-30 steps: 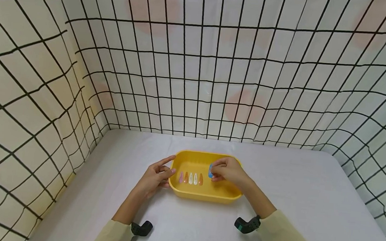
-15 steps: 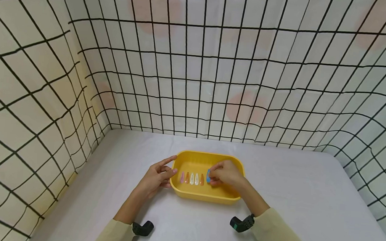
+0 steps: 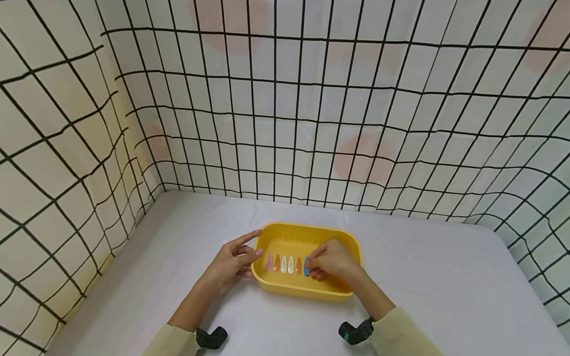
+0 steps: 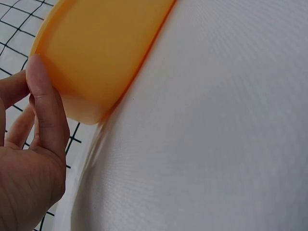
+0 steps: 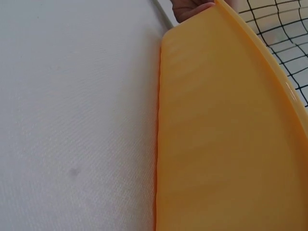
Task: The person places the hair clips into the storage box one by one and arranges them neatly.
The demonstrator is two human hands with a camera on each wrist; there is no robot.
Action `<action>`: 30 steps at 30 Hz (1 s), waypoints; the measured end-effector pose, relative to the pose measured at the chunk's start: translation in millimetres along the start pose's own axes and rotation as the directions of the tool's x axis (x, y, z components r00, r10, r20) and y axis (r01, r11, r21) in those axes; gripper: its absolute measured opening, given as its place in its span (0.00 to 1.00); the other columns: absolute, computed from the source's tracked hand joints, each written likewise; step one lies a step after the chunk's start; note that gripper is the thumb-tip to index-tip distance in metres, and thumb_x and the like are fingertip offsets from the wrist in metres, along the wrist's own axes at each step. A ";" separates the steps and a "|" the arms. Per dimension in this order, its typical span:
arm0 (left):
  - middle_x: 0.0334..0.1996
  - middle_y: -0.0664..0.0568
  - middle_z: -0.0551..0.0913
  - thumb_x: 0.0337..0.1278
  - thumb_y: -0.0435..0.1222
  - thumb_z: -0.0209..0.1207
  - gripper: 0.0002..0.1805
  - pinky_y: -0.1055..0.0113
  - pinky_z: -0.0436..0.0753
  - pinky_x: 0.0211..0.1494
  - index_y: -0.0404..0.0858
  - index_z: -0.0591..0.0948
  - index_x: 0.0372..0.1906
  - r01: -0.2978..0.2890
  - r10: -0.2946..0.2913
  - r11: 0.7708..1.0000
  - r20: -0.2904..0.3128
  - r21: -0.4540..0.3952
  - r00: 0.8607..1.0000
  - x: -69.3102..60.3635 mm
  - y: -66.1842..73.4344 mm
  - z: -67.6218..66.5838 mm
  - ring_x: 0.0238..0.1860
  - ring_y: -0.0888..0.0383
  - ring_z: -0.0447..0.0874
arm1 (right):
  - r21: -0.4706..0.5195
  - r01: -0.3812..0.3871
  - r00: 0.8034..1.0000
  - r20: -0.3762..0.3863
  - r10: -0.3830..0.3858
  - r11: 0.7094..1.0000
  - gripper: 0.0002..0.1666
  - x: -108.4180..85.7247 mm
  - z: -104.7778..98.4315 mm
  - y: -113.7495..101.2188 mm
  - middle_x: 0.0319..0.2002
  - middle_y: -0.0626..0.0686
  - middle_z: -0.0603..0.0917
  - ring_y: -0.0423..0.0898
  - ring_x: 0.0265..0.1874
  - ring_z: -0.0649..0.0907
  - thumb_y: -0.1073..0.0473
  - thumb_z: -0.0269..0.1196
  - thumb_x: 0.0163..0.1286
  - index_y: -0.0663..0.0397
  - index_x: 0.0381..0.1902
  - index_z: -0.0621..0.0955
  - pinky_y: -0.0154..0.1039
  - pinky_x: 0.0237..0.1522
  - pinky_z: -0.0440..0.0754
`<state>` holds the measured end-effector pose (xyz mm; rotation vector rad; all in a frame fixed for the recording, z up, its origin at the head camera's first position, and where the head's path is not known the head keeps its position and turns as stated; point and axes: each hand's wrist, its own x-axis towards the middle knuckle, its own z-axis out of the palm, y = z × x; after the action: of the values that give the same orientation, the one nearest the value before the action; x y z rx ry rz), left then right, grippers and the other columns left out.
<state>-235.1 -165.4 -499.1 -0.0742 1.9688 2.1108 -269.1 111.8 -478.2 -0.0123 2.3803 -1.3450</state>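
A yellow tray [image 3: 300, 291] sits on the table, and snap hair clips stand in a row on its floor. From the left come a pink clip [image 3: 269, 262], an orange clip [image 3: 277, 262], two white clips [image 3: 287, 264] and another orange clip [image 3: 299, 266]. At the row's right end lies a blue hair clip [image 3: 307, 269], its upper part covered by the fingertips of my right hand [image 3: 335, 260], which pinch it. My left hand [image 3: 229, 262] holds the tray's left end, thumb over the rim. In the right wrist view the tray wall hides the right hand and the clips.
A white cloth covers the table [image 3: 271, 335] around the tray. Black wire mesh [image 3: 318, 85] rises behind it and along both sides. Each wrist wears a black camera [image 3: 211, 338].
My right hand has carried the blue clip left and toward me, down to the tray floor beside the right-hand orange clip. The left hand keeps its hold on the tray.
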 end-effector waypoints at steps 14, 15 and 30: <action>0.38 0.48 0.79 0.67 0.33 0.66 0.31 0.73 0.86 0.26 0.56 0.75 0.72 0.008 -0.008 1.000 0.000 -0.016 1.000 1.5 -0.6 0.3 0.21 0.60 0.79 | -0.031 -0.042 0.998 -0.047 0.041 0.999 0.04 1.4 3.9 1.2 0.26 0.56 0.87 0.45 0.19 0.86 0.67 0.71 0.64 0.63 0.36 0.87 0.34 0.26 0.88; 0.38 0.48 0.79 0.67 0.33 0.66 0.31 0.73 0.86 0.26 0.56 0.75 0.72 0.009 -0.009 1.000 0.000 -0.016 1.000 2.0 -0.9 0.4 0.21 0.60 0.79 | -0.031 -0.044 0.998 -0.050 0.042 0.999 0.05 1.4 3.8 1.1 0.26 0.56 0.87 0.45 0.19 0.86 0.66 0.71 0.64 0.63 0.36 0.87 0.34 0.26 0.88; 0.39 0.45 0.81 0.63 0.37 0.69 0.32 0.72 0.86 0.27 0.56 0.76 0.71 0.005 -0.005 1.000 0.003 -0.021 1.000 4.3 -0.9 3.1 0.21 0.60 0.81 | 0.110 0.172 0.982 -0.096 -0.162 0.979 0.13 -10.6 -25.4 1.9 0.35 0.63 0.89 0.51 0.28 0.90 0.61 0.68 0.71 0.67 0.46 0.82 0.39 0.35 0.92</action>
<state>-238.6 -161.6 -500.6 -0.0800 1.9424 2.1278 -267.9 135.7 -464.7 -0.1259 2.4118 -1.5931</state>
